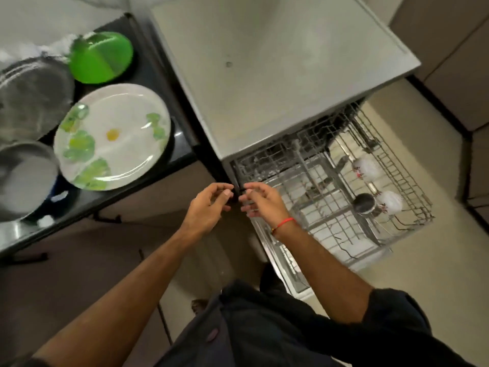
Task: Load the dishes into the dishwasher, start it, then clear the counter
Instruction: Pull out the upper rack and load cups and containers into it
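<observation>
While both hands hover at frame centre beside the near-left corner of the pulled-out upper rack [344,197], neither grasps anything: the left hand [209,205] and the right hand [260,201] face each other with fingers loosely curled and thumbs forward, just apart from a small dark part at the rack corner that is too blurred to identify. The dishwasher [277,75] stands in the upper middle of the frame with its door down. The rack holds a steel cup [364,203] and two white cups [366,166] at centre right; most of its tines are unoccupied. The remaining dishes sit at the left of the frame on the dark counter [182,144]: a floral plate [113,136], a green plate [102,58] above it, and steel vessels [29,102] at the far left edge. Risk assessment: the floral plate rests on top of other ware and projects toward the counter edge, so a one-handed or hurried lift may tip it or shift the ware beneath. The extended rack and lowered door stand close to the person's legs; a sideways reach toward the counter may knock them and topple the cups.
</observation>
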Available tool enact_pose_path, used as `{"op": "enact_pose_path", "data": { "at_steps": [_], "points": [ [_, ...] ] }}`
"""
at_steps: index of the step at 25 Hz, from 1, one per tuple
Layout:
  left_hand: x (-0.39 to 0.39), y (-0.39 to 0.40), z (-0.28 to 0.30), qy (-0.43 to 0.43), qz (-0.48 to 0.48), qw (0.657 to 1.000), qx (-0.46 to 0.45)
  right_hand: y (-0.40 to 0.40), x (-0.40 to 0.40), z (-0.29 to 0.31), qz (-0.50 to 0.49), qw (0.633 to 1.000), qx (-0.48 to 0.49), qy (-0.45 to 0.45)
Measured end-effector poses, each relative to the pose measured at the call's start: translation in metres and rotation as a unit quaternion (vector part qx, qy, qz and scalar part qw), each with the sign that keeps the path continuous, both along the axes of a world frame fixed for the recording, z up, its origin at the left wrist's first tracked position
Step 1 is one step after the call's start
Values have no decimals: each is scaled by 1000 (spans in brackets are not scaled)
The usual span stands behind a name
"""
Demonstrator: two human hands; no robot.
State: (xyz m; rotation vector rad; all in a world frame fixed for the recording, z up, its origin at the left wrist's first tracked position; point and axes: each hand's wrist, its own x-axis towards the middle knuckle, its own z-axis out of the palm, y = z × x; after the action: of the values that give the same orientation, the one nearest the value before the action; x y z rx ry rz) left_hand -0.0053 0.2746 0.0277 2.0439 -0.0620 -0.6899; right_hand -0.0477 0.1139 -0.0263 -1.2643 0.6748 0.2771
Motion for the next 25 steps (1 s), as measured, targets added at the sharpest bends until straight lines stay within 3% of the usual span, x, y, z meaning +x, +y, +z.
{"op": "enact_pose_path", "data": {
  "at_steps": [7, 12, 18, 25],
  "points": [
    [-34, 231, 32, -43, 220, 969, -101, 214, 21, 71, 183, 977, -13, -108],
    [-73, 388, 52, -102, 381, 914, -95, 369, 31, 101, 302, 943, 8, -138],
    [-115, 505, 60, -111, 590, 795, -90, 504, 45, 114, 452, 880, 40, -140],
    [-132, 554, 64, -116, 720, 679, -83, 601, 75, 115, 574, 806, 75, -123]
  ]
}}
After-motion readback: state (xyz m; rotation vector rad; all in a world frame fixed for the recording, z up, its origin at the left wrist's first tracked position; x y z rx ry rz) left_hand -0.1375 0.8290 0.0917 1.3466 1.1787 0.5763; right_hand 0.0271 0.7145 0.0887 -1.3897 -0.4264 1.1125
